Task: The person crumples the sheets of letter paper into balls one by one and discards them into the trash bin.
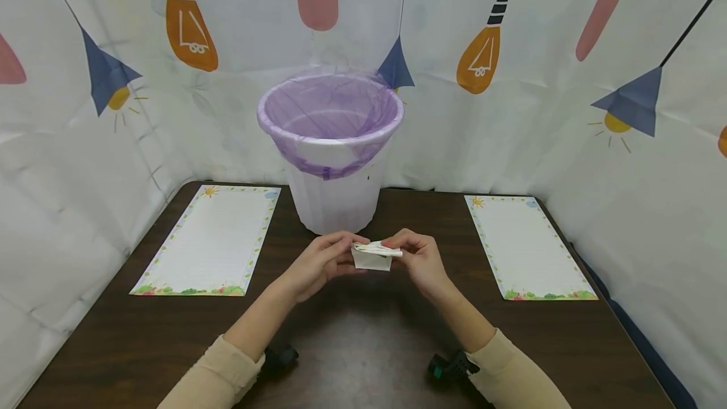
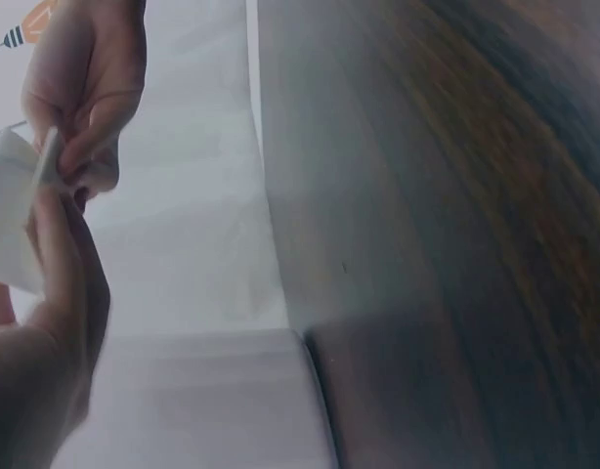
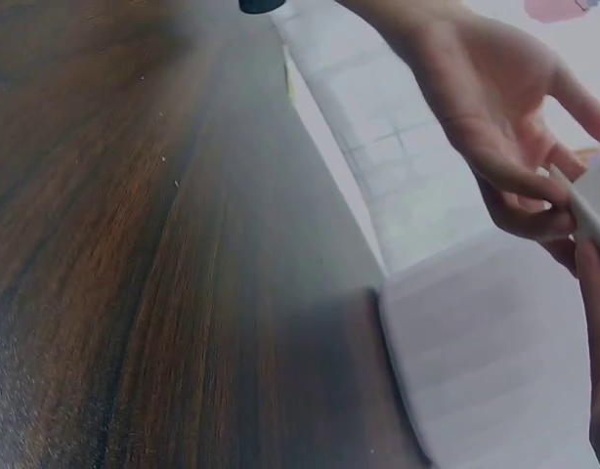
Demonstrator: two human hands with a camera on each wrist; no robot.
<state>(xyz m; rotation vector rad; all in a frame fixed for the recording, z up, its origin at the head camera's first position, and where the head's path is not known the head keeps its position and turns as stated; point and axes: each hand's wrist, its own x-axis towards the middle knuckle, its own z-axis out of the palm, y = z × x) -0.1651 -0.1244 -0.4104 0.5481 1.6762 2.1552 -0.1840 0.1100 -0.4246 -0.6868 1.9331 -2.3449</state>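
Observation:
A small, thick piece of folded white paper (image 1: 372, 260) is held between both hands in front of the bin, above the dark table. My left hand (image 1: 325, 264) grips its left end, fingers curled round it. The right hand (image 1: 421, 262) pinches the right end, where folded layers stick out along the top. In the left wrist view the paper (image 2: 12, 220) shows at the left edge, partly covered by fingers. Only an edge of the paper (image 3: 595, 217) appears in the right wrist view, with fingers of both hands at it.
A white bin (image 1: 335, 197) with a purple liner (image 1: 326, 172) stands at the back of the dark wooden table (image 1: 352, 358). Bordered paper sheets lie at left (image 1: 207, 238) and right (image 1: 528, 248). A patterned white curtain (image 1: 250, 36) surrounds the table.

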